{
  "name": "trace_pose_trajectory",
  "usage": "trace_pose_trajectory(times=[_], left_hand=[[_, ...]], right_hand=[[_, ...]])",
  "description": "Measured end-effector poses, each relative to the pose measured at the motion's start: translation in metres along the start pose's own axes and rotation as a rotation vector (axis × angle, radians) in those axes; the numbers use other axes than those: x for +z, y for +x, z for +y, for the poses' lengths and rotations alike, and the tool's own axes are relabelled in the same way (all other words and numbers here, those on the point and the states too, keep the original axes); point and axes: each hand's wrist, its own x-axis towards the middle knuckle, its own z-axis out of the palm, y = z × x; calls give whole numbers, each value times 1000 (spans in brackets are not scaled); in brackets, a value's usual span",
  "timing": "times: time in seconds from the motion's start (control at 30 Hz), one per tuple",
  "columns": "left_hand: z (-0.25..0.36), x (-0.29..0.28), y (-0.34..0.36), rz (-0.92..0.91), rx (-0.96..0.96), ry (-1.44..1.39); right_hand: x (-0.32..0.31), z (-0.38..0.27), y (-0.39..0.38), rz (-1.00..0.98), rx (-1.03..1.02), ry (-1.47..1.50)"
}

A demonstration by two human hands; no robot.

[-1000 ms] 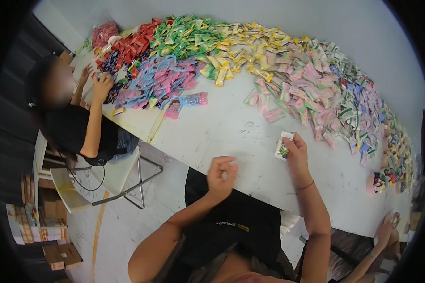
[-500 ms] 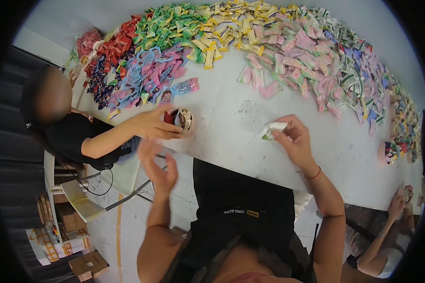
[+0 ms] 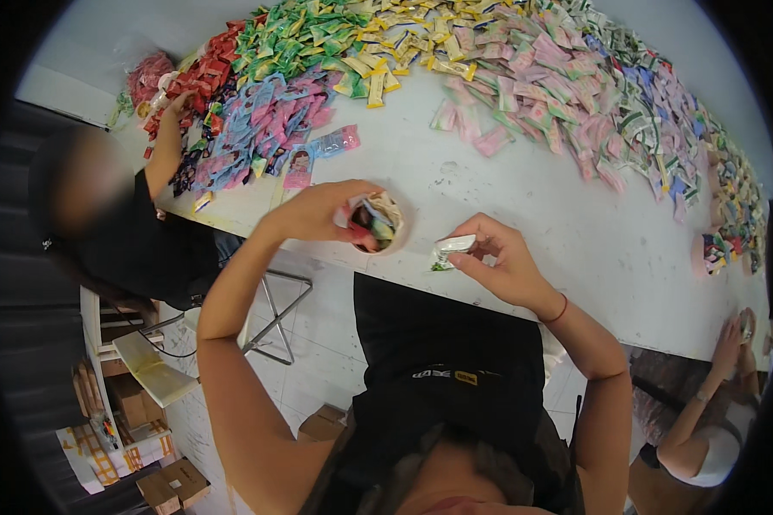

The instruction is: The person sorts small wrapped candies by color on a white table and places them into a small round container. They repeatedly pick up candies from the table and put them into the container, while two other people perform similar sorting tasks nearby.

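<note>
My left hand (image 3: pixel 335 209) is wrapped round the left side of a round tub (image 3: pixel 401 225) near the table's front edge. Small wrapped packets, some red and some dark, fill the tub; part of its wall is hidden by my fingers. Just to the right, my right hand (image 3: pixel 500 262) pinches a small white and green packet (image 3: pixel 453 249) between thumb and fingers. The packet is held above the table, apart from the tub.
A curved bank of packets lines the back: red (image 3: pixel 208 70), green (image 3: pixel 305 39), yellow (image 3: pixel 404 39), pink (image 3: pixel 550 73). Blue and pink packets (image 3: pixel 270 120) lie nearer. A co-worker (image 3: pixel 103 215) sits left, another person (image 3: pixel 704 429) right. A filled tub (image 3: pixel 715 255) stands far right.
The co-worker's hand has left the tub and reaches into the red packets. My left hand has come up onto the tub, now further right. My right hand has moved left with its packet.
</note>
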Motion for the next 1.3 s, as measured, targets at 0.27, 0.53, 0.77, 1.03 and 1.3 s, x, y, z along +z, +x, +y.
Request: trace_pose_trajectory(times=[0.27,0.53,0.77,1.03,1.3], left_hand=[[17,78,61,396,44,-266],[22,94,47,294,257,-714],[26,114,56,378,258,-777],[29,120,66,441,217,-909],[32,124,71,562,169,-913]], right_hand=[[9,1,20,153,-340,-500],[0,2,25,-17,-411,-801],[-47,-18,160,113,-357,-846],[-19,62,294,-256,-491,-1633],[-55,-37,66,-68,-258,-452]])
